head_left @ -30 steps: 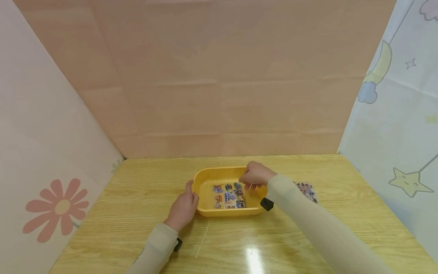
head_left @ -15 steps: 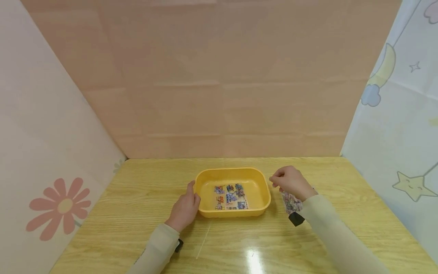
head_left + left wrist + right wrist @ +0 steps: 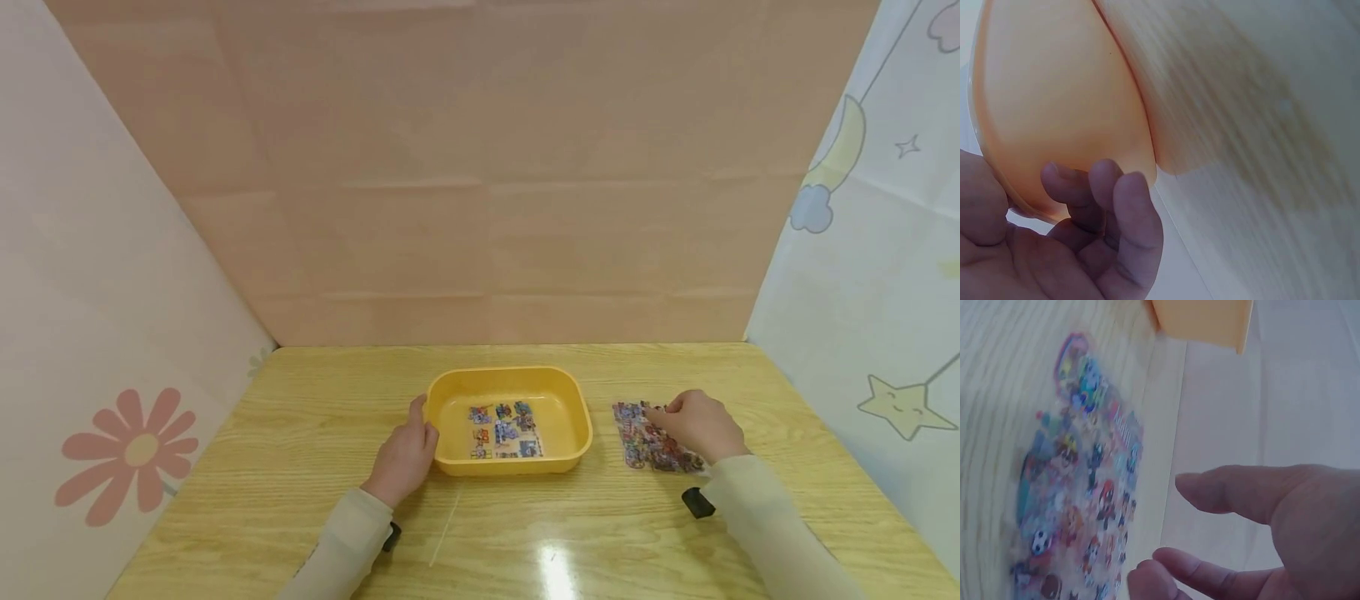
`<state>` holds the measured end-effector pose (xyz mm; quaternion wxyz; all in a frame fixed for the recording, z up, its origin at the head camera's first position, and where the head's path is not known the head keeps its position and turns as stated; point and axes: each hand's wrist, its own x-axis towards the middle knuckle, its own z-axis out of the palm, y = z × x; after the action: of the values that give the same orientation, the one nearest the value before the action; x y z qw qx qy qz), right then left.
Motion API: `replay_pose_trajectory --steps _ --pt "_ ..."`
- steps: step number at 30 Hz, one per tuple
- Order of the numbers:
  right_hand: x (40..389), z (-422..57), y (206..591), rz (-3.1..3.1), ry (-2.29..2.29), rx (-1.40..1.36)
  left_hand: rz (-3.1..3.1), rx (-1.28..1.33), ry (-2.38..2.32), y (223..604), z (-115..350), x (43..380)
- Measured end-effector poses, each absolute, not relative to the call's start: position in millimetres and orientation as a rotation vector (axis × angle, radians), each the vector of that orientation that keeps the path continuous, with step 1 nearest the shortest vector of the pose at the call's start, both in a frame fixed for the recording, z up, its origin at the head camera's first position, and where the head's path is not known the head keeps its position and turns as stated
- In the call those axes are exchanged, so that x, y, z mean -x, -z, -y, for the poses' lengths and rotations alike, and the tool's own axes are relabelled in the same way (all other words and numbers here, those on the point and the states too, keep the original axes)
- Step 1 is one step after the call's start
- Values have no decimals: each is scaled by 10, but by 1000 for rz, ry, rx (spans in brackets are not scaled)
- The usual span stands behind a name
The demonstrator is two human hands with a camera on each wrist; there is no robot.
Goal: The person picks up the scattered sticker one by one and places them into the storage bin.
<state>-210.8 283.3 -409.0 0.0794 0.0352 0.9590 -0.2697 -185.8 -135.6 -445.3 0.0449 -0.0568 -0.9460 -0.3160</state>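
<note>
A shallow yellow plastic basin (image 3: pixel 566 425) stands on the table with several small cartoon stickers (image 3: pixel 506 430) on its floor. My left hand (image 3: pixel 402 458) holds the basin's left end; in the left wrist view, curled fingers (image 3: pixel 1138 212) lie against the outer wall. My right hand (image 3: pixel 701 423) is over a pile of clear cartoon sticker sheets (image 3: pixel 645 442) to the right of the basin. Its thumb (image 3: pixel 1210 490) and fingers stand apart in the right wrist view, with nothing visible between them. The head view hides part of the pile behind this hand.
The wood-grain table (image 3: pixel 337 383) runs back to a plain pinkish-brown backdrop (image 3: pixel 480 250). Patterned white panels (image 3: pixel 862 275) flank it on both sides. A black wrist-worn device (image 3: pixel 698 502) shows under the right cuff.
My right hand has left the inside of the basin and moved right, to over the sticker sheets, which now show more fully. The left hand stays at the basin's left end.
</note>
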Motion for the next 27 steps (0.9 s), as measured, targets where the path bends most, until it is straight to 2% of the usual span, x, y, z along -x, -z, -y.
replay_pose_trajectory --steps 27 --pt "2087 -3030 4216 -2823 569 -363 2903 159 968 4445 1353 1866"
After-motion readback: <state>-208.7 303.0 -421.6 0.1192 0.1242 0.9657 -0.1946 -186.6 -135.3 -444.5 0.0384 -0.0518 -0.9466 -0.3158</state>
